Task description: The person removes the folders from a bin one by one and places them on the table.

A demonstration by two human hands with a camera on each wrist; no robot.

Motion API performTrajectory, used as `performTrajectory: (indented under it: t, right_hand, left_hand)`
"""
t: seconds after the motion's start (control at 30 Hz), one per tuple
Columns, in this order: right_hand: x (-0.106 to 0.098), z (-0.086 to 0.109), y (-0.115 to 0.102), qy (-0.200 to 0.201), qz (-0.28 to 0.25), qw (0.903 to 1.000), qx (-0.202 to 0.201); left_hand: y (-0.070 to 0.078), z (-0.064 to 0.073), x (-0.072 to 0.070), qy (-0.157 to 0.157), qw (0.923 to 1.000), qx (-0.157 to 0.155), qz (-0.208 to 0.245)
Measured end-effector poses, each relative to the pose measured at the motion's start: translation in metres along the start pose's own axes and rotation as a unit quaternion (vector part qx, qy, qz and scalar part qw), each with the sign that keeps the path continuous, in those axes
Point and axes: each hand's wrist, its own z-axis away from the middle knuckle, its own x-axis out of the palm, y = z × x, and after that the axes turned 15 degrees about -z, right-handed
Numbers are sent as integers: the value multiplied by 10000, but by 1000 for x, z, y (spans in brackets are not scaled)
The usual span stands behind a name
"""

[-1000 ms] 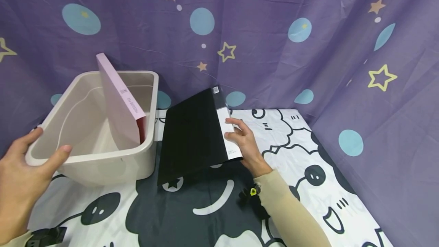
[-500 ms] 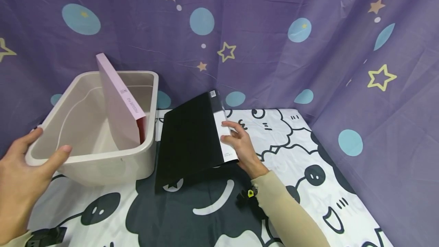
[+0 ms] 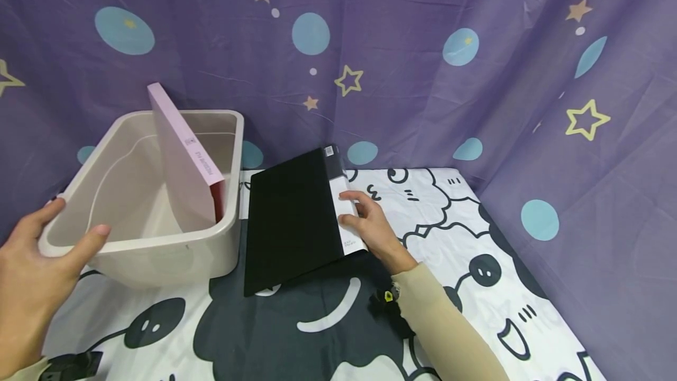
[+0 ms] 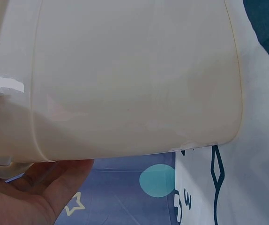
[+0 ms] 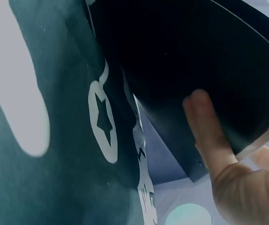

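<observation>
My left hand [image 3: 39,269] grips the near left corner of a beige plastic bin [image 3: 164,263], its thumb over the rim. In the left wrist view, its fingers [image 4: 69,185] lie along the bin's outer wall. A pink file folder [image 3: 182,134] leans upright inside the bin, close to the right wall. To the right of the bin, my right hand [image 3: 372,225] holds a black file folder [image 3: 291,222] by its white-labelled spine. That folder is tilted, its far side toward the bin. The right wrist view has extended fingers [image 5: 209,126] against the dark cover.
A sheet with cartoon sheep [image 3: 486,304] covers the surface under the bin. Behind and on the right hangs a purple curtain [image 3: 402,116] with stars and blue dots, close to the bin's back rim.
The right hand has lowered the black folder slightly and brought it a little nearer to me. My left hand and the bin have stayed in place.
</observation>
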Motion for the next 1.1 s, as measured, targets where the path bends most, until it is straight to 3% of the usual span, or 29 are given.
performTrajectory:
  t: [0.23,0.5,0.63,1.1]
  right_hand:
    - [-4,-2,-3,15,1162,9931,-139]
    - [0,3,-16,-72,1470,9891,-3]
    - [-7,-2,-2,-28,1680,9858,-35]
    - [-9,-1,-5,-59,2801,9596,274]
  left_hand:
    - [1,0,-1,14,10000,26,3]
    - [0,1,0,116,9998,141,76]
    - [0,2,0,169,9996,215,106]
    - [0,2,1,170,9995,250,115]
